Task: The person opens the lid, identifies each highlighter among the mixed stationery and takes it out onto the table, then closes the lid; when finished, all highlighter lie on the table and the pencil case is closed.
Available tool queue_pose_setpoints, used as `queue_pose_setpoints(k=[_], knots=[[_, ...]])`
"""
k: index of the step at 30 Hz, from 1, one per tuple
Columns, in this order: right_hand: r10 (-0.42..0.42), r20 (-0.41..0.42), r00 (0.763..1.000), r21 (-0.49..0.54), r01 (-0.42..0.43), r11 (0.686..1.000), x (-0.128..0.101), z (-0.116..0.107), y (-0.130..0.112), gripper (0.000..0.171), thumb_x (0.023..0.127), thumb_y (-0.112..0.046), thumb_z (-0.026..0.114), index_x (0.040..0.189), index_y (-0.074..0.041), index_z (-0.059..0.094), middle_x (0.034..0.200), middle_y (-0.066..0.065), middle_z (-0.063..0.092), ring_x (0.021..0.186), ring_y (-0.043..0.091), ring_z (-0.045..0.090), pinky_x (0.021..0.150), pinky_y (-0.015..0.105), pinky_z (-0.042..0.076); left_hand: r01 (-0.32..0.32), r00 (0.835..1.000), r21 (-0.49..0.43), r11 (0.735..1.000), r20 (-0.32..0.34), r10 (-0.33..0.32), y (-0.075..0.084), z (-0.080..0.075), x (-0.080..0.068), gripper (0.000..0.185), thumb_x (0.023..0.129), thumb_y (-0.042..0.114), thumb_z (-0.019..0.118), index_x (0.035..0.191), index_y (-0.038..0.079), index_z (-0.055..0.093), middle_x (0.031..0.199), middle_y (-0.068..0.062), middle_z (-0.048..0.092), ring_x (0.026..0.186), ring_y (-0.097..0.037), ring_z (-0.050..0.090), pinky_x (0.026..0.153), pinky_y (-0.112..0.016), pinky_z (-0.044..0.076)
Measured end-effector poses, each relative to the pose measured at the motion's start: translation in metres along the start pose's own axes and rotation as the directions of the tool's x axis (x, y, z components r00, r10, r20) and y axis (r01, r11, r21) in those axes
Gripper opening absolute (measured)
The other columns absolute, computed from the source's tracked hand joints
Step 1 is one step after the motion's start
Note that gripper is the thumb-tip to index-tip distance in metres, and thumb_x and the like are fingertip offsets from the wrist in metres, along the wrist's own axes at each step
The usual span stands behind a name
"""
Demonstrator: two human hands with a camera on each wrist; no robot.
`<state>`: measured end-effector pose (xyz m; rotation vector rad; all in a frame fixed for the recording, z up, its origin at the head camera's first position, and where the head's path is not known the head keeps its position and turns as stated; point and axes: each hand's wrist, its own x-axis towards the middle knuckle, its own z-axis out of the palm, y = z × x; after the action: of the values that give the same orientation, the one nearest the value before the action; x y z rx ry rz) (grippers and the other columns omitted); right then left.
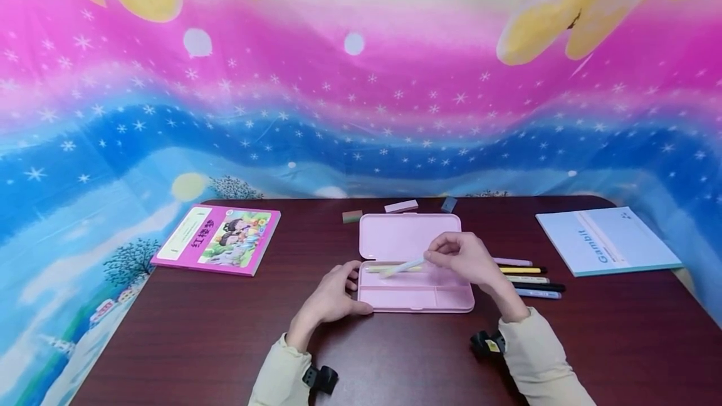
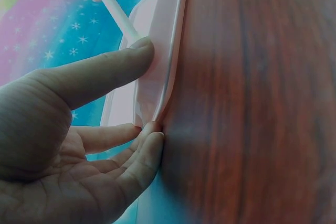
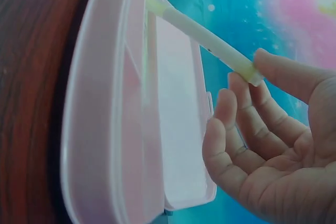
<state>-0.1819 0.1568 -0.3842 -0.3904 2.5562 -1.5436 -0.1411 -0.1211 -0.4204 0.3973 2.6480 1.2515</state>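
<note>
A pink pencil case (image 1: pixel 395 298) lies on the table with its lid (image 1: pixel 395 237) folded back. My left hand (image 1: pixel 333 296) holds its left end, thumb at the front edge and fingers along the side, as the left wrist view shows. Between thumb and fingertips, my right hand (image 1: pixel 465 259) pinches one end of a highlighter (image 3: pixel 210 41) with a whitish barrel and yellow-green ends. The highlighter slants down to the left, its far end over the case's back compartment. In that compartment lies a yellowish pen (image 1: pixel 373 269), partly hidden behind the held one.
Several pens (image 1: pixel 533 280) lie side by side right of the case. Behind the lid are a pink block (image 1: pixel 401 206), a grey block (image 1: pixel 449 205) and a brown-green block (image 1: pixel 352 217). A pink book (image 1: pixel 220 240) lies left, a light-blue notebook (image 1: pixel 606 240) right.
</note>
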Motion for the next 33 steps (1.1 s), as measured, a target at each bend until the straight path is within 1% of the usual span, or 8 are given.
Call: queue_pose_setpoints(k=[3, 6, 8, 15, 19, 22, 26, 33], knots=[[0.031, -0.015, 0.999, 0.061, -0.03, 0.998, -0.001, -0.006, 0.0, 0.02, 0.085, -0.016, 0.074, 0.093, 0.002, 0.069, 0.082, 0.013, 0.068, 0.074, 0.028, 0.063, 0.067, 0.039, 0.053, 0.002, 1.0, 0.001, 1.0, 0.001, -0.002, -0.001, 0.0, -0.001, 0.079, 0.065, 0.017, 0.087, 0.131, -0.002, 0.048, 0.108, -0.01, 0.054, 0.093, -0.02, 0.055, 0.08, -0.035, 0.046], [0.051, -0.032, 0.998, 0.101, -0.047, 0.994, -0.002, -0.012, 0.002, 0.024, 0.087, -0.018, 0.072, 0.096, 0.004, 0.067, 0.087, 0.019, 0.068, 0.076, 0.025, 0.064, 0.069, 0.04, 0.053, 0.005, 1.0, -0.001, 1.0, 0.0, -0.005, -0.001, 0.0, -0.001, 0.079, 0.065, 0.017, 0.087, 0.131, -0.002, 0.048, 0.109, -0.01, 0.054, 0.093, -0.021, 0.055, 0.08, -0.035, 0.046], [0.058, -0.045, 0.997, 0.126, -0.052, 0.991, -0.003, -0.016, 0.003, 0.026, 0.088, -0.019, 0.07, 0.098, 0.004, 0.066, 0.089, 0.02, 0.068, 0.078, 0.024, 0.065, 0.071, 0.039, 0.054, 0.007, 1.0, -0.003, 1.0, -0.001, -0.007, -0.001, 0.0, -0.002, 0.079, 0.065, 0.017, 0.087, 0.131, -0.002, 0.048, 0.108, -0.01, 0.054, 0.093, -0.021, 0.055, 0.08, -0.035, 0.046], [0.028, -0.086, 0.996, 0.213, -0.009, 0.977, -0.01, -0.032, 0.007, 0.029, 0.09, -0.017, 0.069, 0.102, 0.008, 0.062, 0.089, 0.013, 0.069, 0.077, 0.021, 0.066, 0.072, 0.035, 0.056, 0.011, 1.0, -0.016, 1.0, -0.002, -0.011, -0.002, 0.0, -0.004, 0.08, 0.065, 0.016, 0.087, 0.132, -0.003, 0.048, 0.108, -0.011, 0.053, 0.093, -0.021, 0.055, 0.08, -0.035, 0.046], [-0.002, -0.092, 0.996, 0.251, 0.025, 0.968, -0.019, -0.047, 0.012, 0.024, 0.091, -0.017, 0.066, 0.1, 0.006, 0.062, 0.085, 0.003, 0.071, 0.074, 0.018, 0.069, 0.072, 0.034, 0.056, 0.024, 1.0, -0.011, 1.0, -0.002, -0.024, -0.002, 0.0, -0.005, 0.08, 0.065, 0.016, 0.087, 0.132, -0.003, 0.047, 0.108, -0.011, 0.053, 0.094, -0.021, 0.054, 0.081, -0.036, 0.046], [-0.002, -0.112, 0.994, 0.241, 0.029, 0.97, -0.025, -0.059, 0.019, 0.02, 0.092, -0.018, 0.065, 0.097, 0.001, 0.064, 0.084, -0.003, 0.071, 0.074, 0.017, 0.07, 0.071, 0.031, 0.056, 0.026, 1.0, -0.015, 1.0, -0.001, -0.027, -0.001, -0.001, -0.005, 0.081, 0.065, 0.016, 0.087, 0.132, -0.003, 0.047, 0.109, -0.01, 0.053, 0.094, -0.021, 0.054, 0.081, -0.036, 0.046], [0.028, -0.144, 0.989, 0.178, -0.002, 0.984, -0.035, -0.074, 0.03, 0.019, 0.093, -0.021, 0.065, 0.098, -0.002, 0.065, 0.086, -0.003, 0.07, 0.076, 0.016, 0.068, 0.073, 0.031, 0.055, 0.019, 1.0, -0.017, 1.0, 0.003, -0.019, -0.001, 0.0, -0.003, 0.08, 0.066, 0.016, 0.087, 0.132, -0.003, 0.047, 0.109, -0.01, 0.053, 0.094, -0.021, 0.054, 0.081, -0.035, 0.046], [0.046, -0.161, 0.986, 0.066, -0.036, 0.997, -0.054, -0.098, 0.044, 0.022, 0.094, -0.022, 0.063, 0.101, -0.002, 0.064, 0.085, -0.004, 0.069, 0.078, 0.017, 0.066, 0.071, 0.028, 0.054, 0.01, 1.0, -0.006, 1.0, -0.002, -0.01, 0.0, 0.001, -0.001, 0.08, 0.066, 0.016, 0.087, 0.133, -0.003, 0.047, 0.109, -0.01, 0.053, 0.094, -0.022, 0.055, 0.08, -0.035, 0.046]])
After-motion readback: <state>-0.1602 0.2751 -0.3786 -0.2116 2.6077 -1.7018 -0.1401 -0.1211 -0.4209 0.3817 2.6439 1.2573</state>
